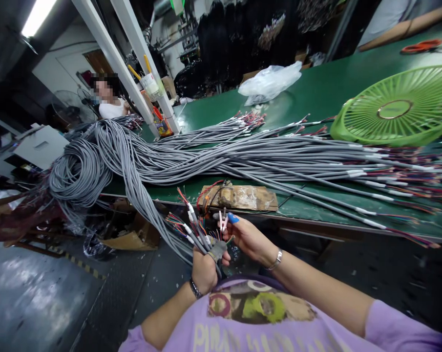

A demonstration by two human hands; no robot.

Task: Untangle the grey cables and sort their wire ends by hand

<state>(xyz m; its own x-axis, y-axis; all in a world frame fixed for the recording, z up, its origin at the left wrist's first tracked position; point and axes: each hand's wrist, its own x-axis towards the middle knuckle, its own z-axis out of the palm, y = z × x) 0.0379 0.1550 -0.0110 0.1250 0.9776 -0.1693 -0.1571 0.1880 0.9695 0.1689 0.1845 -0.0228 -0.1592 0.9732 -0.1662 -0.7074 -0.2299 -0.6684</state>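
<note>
My left hand is closed around a bundle of grey cables, just in front of the bench edge. Above the fist their stripped ends fan out as thin coloured wires beyond white sleeves. Grey material covers part of a left finger. My right hand, with a blue wrap on one fingertip, is close beside it, fingers drawn together by the wire ends. At those fingertips is a small pink clip; I cannot tell whether it is gripped. What the right fingers pinch is too small to make out.
Long grey cables lie across the green bench, coiled at its left end. A wooden block with wiring sits at the near edge. Further off are a green fan, a plastic bag, orange-handled scissors and other people.
</note>
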